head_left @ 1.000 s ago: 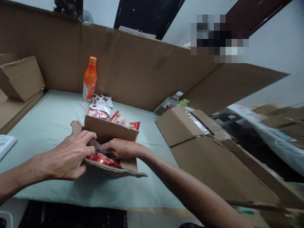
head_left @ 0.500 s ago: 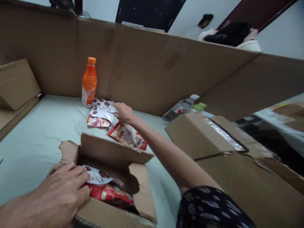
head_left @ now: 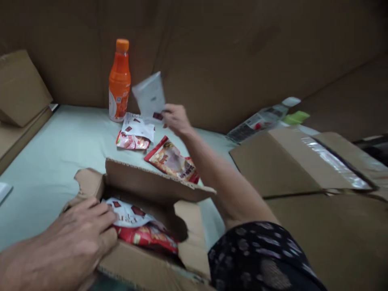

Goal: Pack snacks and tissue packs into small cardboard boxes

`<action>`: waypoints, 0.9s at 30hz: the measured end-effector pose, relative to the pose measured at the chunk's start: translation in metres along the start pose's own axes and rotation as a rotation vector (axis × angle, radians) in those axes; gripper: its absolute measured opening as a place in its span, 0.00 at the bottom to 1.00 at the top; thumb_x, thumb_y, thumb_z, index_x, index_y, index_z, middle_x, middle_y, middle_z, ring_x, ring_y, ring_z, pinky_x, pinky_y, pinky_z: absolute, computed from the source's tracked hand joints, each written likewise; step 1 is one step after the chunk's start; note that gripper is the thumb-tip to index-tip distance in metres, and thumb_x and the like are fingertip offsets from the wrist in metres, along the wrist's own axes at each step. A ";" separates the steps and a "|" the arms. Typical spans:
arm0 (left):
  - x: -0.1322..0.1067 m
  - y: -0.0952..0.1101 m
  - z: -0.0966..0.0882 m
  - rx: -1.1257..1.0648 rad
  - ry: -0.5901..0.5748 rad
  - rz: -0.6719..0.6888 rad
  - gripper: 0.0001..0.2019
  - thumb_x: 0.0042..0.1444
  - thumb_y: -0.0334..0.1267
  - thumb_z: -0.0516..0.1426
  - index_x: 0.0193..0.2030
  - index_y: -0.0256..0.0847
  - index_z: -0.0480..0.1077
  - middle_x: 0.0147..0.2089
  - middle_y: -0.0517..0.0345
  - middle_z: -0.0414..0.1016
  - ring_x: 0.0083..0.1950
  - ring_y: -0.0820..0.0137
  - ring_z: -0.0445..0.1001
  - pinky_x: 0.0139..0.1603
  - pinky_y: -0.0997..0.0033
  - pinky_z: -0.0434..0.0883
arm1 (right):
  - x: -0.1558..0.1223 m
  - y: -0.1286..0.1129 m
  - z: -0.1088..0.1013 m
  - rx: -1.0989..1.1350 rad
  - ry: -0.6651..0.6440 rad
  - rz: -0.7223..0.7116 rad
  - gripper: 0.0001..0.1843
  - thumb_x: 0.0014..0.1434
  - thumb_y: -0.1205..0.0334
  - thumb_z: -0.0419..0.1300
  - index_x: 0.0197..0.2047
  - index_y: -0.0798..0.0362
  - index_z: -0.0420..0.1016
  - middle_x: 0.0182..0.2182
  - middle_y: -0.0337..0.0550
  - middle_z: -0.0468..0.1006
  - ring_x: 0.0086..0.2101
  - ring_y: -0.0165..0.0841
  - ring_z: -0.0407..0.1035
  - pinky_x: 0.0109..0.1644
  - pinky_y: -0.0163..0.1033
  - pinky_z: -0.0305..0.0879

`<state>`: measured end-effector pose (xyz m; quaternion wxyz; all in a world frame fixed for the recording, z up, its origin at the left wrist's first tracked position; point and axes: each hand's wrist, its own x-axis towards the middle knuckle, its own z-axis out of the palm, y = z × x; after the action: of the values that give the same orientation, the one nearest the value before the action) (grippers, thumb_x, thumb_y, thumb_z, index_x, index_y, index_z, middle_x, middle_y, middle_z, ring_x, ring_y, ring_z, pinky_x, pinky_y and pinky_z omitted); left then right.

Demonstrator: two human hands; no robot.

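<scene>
In the head view my right hand (head_left: 176, 119) pinches a white packet (head_left: 150, 99) with dark brown squares by its lower corner, raised above the table. Below it another white packet (head_left: 138, 127) lies on a pink-and-red pouch (head_left: 131, 141). My left hand (head_left: 81, 238) is curled over the near left side of an open cardboard box (head_left: 151, 266), its fingertips beside the contents. Inside the box a white packet (head_left: 130, 214) rests on a red pouch (head_left: 148, 236). Behind the box's raised flap lies a red-and-gold pouch (head_left: 172, 159), partly covered by my forearm.
An orange bottle (head_left: 119, 87) stands upright at the back. To the right, a clear bottle (head_left: 263, 121) leans beside a green object (head_left: 296, 118) behind a large carton (head_left: 303, 161). Another carton (head_left: 22, 89) is at left. A cardboard wall (head_left: 212, 60) closes off the back.
My right hand has lifted one white packet up off the pile. My left hand stays on the box. The view has tilted down, and the people beyond the wall are out of sight.
</scene>
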<state>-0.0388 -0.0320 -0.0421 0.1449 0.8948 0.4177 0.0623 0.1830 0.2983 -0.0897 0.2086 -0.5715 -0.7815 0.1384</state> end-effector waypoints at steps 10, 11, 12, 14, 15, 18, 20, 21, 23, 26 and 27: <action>0.002 -0.002 0.006 0.106 0.027 0.041 0.09 0.50 0.26 0.57 0.36 0.41 0.74 0.42 0.52 0.80 0.45 0.59 0.76 0.50 0.58 0.71 | -0.250 -0.048 -0.123 0.452 0.294 -0.501 0.13 0.68 0.67 0.59 0.40 0.40 0.84 0.29 0.36 0.84 0.28 0.34 0.78 0.32 0.40 0.74; 0.002 -0.002 0.006 0.112 0.036 0.045 0.10 0.50 0.25 0.57 0.37 0.41 0.75 0.42 0.52 0.80 0.45 0.59 0.76 0.51 0.59 0.71 | -0.262 -0.055 -0.122 0.351 0.208 -0.542 0.16 0.69 0.68 0.56 0.43 0.41 0.84 0.31 0.38 0.85 0.30 0.35 0.79 0.34 0.40 0.75; 0.001 -0.001 0.006 0.119 0.041 0.045 0.11 0.50 0.25 0.57 0.38 0.40 0.75 0.42 0.51 0.80 0.46 0.59 0.76 0.51 0.59 0.71 | -0.269 -0.061 -0.119 0.239 0.105 -0.572 0.19 0.68 0.71 0.53 0.46 0.42 0.83 0.34 0.39 0.85 0.32 0.34 0.79 0.35 0.39 0.74; -0.001 0.002 0.005 0.134 0.046 0.026 0.12 0.50 0.24 0.56 0.38 0.40 0.76 0.40 0.51 0.80 0.46 0.59 0.77 0.49 0.60 0.71 | -0.271 -0.075 -0.107 -0.033 -0.157 -0.549 0.20 0.65 0.74 0.52 0.48 0.47 0.83 0.37 0.43 0.86 0.34 0.34 0.80 0.36 0.37 0.71; -0.002 0.003 0.004 0.137 0.044 0.007 0.12 0.49 0.24 0.56 0.38 0.40 0.76 0.40 0.52 0.80 0.45 0.59 0.77 0.48 0.60 0.71 | -0.267 -0.083 -0.097 -0.183 -0.297 -0.506 0.19 0.63 0.74 0.53 0.46 0.50 0.83 0.37 0.45 0.86 0.34 0.35 0.79 0.35 0.37 0.69; -0.004 0.005 0.003 0.131 0.030 -0.040 0.12 0.49 0.23 0.56 0.36 0.40 0.76 0.39 0.53 0.80 0.43 0.59 0.77 0.45 0.61 0.71 | -0.247 -0.104 -0.067 -0.494 -0.606 -0.415 0.11 0.62 0.71 0.58 0.40 0.54 0.84 0.37 0.52 0.86 0.37 0.39 0.80 0.34 0.37 0.64; -0.005 0.005 0.004 0.140 0.040 -0.039 0.12 0.49 0.22 0.56 0.35 0.40 0.75 0.41 0.51 0.81 0.44 0.58 0.78 0.46 0.60 0.73 | -0.235 -0.112 -0.055 -0.524 -0.678 -0.423 0.10 0.64 0.69 0.60 0.40 0.55 0.84 0.39 0.53 0.87 0.40 0.41 0.81 0.37 0.38 0.66; -0.007 0.005 0.005 0.157 0.071 -0.026 0.12 0.49 0.22 0.56 0.36 0.39 0.75 0.44 0.49 0.81 0.47 0.57 0.78 0.48 0.58 0.74 | -0.231 -0.113 -0.054 -0.517 -0.693 -0.436 0.10 0.64 0.68 0.60 0.42 0.53 0.85 0.40 0.51 0.87 0.41 0.41 0.81 0.38 0.38 0.67; -0.013 0.005 0.007 0.201 0.188 0.034 0.13 0.49 0.22 0.56 0.40 0.38 0.75 0.55 0.43 0.79 0.57 0.51 0.76 0.56 0.51 0.74 | -0.233 -0.107 -0.062 -0.442 -0.641 -0.457 0.13 0.65 0.68 0.60 0.49 0.50 0.84 0.46 0.46 0.87 0.46 0.39 0.80 0.44 0.38 0.70; -0.034 0.003 0.010 0.223 0.446 0.124 0.19 0.56 0.24 0.55 0.54 0.38 0.71 0.71 0.38 0.65 0.73 0.47 0.62 0.68 0.42 0.67 | -0.257 -0.079 -0.087 -0.124 -0.270 -0.461 0.17 0.69 0.67 0.56 0.56 0.49 0.80 0.54 0.45 0.84 0.53 0.36 0.78 0.55 0.41 0.72; -0.042 0.000 0.011 0.209 0.529 0.120 0.20 0.60 0.25 0.54 0.59 0.40 0.68 0.73 0.39 0.61 0.75 0.48 0.59 0.71 0.42 0.65 | -0.268 -0.066 -0.096 -0.009 -0.114 -0.442 0.17 0.69 0.66 0.55 0.54 0.50 0.81 0.53 0.46 0.85 0.52 0.36 0.79 0.56 0.42 0.73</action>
<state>-0.0631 -0.0665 -0.0519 -0.0661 0.8806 0.3915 0.2587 0.2433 0.0208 -0.0209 0.1865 -0.3788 -0.8988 0.1179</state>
